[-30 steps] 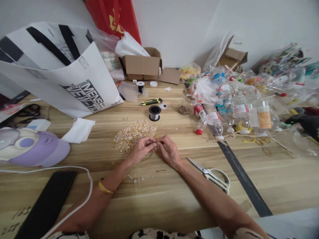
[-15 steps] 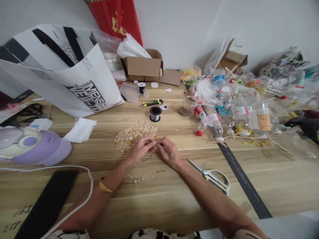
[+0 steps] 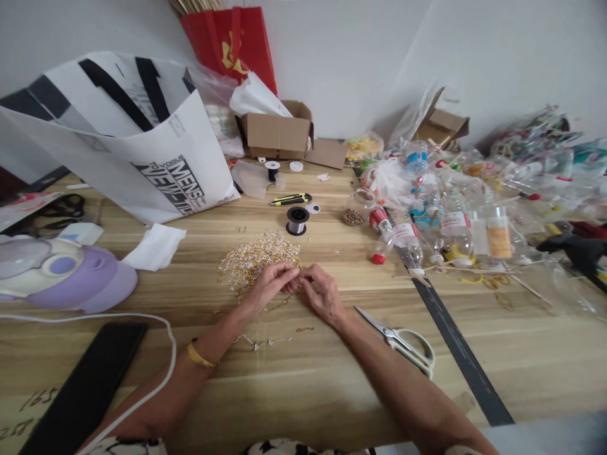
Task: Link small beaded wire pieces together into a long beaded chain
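Note:
Both hands meet fingertip to fingertip at the right edge of a pile of gold and clear beaded chains (image 3: 256, 256). My left hand (image 3: 277, 279) is closed in a pinch, and so is my right hand (image 3: 321, 289); what lies between the fingertips is too small to make out. A thin gold chain (image 3: 277, 305) runs on the table below my left fingers. Nearer to me lie a silver chain with sparkling stones (image 3: 263, 343) and a short gold chain piece (image 3: 305, 328). White-handled scissors (image 3: 403, 341) rest beside my right forearm.
Beyond the pile are a wire spool (image 3: 297, 221), a yellow-black utility knife (image 3: 290, 200) and a jar of beads (image 3: 355, 213). Plastic bottles (image 3: 455, 224) crowd the right. A white bag (image 3: 190, 164), purple device (image 3: 95, 278) and black slab (image 3: 90, 385) stand or lie left.
The camera view has shifted slightly. Both hands stay pinched together in the same place beside the pile, with hardly any finger movement visible.

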Demonstrator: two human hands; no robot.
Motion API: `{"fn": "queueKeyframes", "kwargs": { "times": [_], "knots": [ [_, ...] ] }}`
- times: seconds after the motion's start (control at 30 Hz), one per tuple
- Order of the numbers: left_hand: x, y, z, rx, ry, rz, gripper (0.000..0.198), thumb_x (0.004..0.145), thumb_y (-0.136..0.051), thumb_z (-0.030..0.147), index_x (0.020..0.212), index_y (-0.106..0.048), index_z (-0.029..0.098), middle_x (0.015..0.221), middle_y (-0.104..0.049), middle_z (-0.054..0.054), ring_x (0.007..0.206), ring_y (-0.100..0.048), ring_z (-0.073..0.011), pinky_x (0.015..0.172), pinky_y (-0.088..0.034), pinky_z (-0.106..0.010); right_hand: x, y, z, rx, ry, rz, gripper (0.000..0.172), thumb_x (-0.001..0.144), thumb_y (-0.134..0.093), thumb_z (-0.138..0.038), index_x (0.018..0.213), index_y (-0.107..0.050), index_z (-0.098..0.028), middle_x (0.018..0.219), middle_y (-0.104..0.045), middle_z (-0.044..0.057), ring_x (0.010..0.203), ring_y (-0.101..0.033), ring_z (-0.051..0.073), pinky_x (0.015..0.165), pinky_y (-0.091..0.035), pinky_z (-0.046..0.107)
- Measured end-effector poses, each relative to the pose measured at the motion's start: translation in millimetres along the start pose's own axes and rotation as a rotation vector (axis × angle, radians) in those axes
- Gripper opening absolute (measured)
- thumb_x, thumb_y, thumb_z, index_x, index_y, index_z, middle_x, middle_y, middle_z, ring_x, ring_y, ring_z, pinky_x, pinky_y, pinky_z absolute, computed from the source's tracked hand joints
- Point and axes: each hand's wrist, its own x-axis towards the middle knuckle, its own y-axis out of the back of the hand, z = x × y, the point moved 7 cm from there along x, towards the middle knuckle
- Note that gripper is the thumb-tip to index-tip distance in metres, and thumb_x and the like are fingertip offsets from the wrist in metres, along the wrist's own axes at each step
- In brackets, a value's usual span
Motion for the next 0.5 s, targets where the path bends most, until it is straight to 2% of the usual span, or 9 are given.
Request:
{"fn": "queueKeyframes", "kwargs": {
  "times": [0.3,0.5],
  "knots": [
    [3.0,1.7,-7.4,-0.006,-0.028,-0.019,0.034,0.079,-0.063,0.045,0.067,-0.059,0.014,0.061,-0.06,-0.001,0.057,-0.054,-0.0106,0.057,-0.044,-0.023,0.8,-1.3,4.1,0.065,-0.053,0.002,0.011,0.09,-0.052,-0.023,0.083,-0.06,-0.019,0.073,-0.061,0.002,0.066,-0.056,0.014,0.064,-0.047,0.027],
    [3.7,5.6,-8.3,-0.015,-0.011,0.027,0.033,0.077,-0.064,0.044,0.067,-0.059,0.014,0.06,-0.06,0.0,0.056,-0.054,-0.0107,0.057,-0.045,-0.023,1.8,0.3,5.5,0.063,-0.091,-0.015,0.015,0.089,-0.045,-0.017,0.087,-0.06,-0.018,0.078,-0.06,0.003,0.071,-0.057,0.014,0.066,-0.047,0.027]
  ]
}}
